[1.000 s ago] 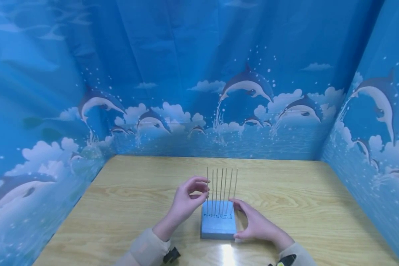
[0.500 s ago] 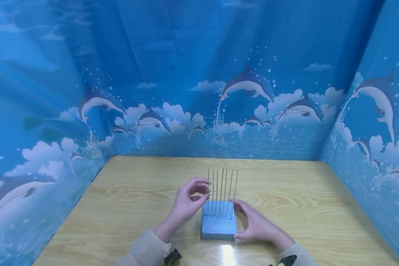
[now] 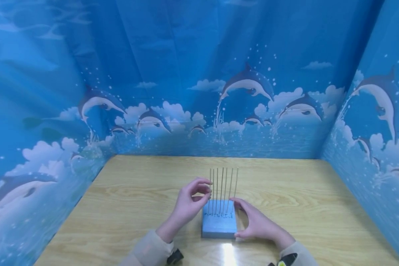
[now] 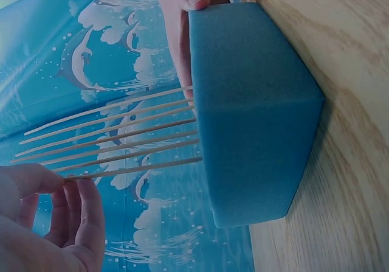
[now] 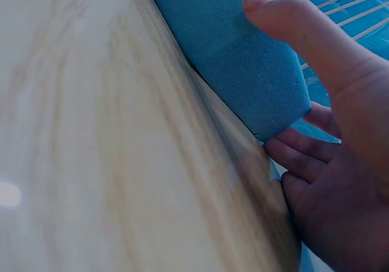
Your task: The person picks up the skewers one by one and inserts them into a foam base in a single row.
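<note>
A blue foam block sits on the table, and several thin wooden sticks stand in a row in its top. My left hand pinches the leftmost stick near its upper end between thumb and fingertips; the lower end of this stick meets the block's top. From the right side, my right hand holds the block, thumb on the near face and fingers round the far side. Small dark marks dot the block's top around the stick bases.
The wood-grain table extends around the block on all sides. Blue curtains with printed dolphins enclose the back and both sides. A bright light reflection shows on the table in front of the block.
My left hand has shifted slightly to the right, and the top of the leftmost stick has moved right with it, closer to its neighbour. My right hand has stayed in place on the block.
</note>
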`<state>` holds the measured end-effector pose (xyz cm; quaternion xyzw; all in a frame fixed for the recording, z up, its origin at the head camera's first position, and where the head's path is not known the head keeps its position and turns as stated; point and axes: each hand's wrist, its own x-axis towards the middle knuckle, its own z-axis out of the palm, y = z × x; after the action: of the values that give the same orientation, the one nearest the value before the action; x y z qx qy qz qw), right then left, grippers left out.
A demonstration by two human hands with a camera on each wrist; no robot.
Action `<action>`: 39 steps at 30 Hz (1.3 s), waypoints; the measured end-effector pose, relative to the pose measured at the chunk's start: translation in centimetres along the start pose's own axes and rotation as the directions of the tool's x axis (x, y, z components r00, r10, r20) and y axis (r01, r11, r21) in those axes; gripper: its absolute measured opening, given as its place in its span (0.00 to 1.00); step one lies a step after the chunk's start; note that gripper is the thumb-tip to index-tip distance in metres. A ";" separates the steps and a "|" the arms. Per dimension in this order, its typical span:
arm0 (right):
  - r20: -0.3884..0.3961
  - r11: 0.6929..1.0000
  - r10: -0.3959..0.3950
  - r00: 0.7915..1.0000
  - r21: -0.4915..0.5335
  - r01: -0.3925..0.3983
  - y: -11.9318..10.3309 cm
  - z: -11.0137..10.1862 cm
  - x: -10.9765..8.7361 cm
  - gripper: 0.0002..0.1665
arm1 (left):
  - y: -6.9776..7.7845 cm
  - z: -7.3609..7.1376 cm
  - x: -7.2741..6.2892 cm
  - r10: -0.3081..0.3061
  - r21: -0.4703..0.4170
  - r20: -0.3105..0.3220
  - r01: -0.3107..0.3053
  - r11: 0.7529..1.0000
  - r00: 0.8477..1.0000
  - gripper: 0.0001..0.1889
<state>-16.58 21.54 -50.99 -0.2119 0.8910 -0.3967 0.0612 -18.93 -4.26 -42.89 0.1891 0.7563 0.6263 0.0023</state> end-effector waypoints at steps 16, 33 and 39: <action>-0.002 1.000 -0.014 1.000 0.007 0.014 0.1 0.0 0.0 0.68 | -0.5 0.2 0.0 -0.029 -0.009 -0.015 0.029 1.000 0.999 0.19; -0.001 1.000 0.006 1.000 0.000 -0.006 0.1 0.0 0.0 0.69 | -0.8 0.3 0.1 -0.064 -0.014 -0.035 0.063 0.998 0.997 0.19; -0.002 1.000 0.006 1.000 -0.002 -0.006 0.2 0.1 0.0 0.69 | -0.9 0.2 0.0 -0.070 -0.019 -0.046 0.069 0.997 0.996 0.20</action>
<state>-16.66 21.60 -51.23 -0.2087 0.8922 -0.3957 0.0614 -19.16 -4.15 -43.76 0.1478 0.7566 0.6369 0.0080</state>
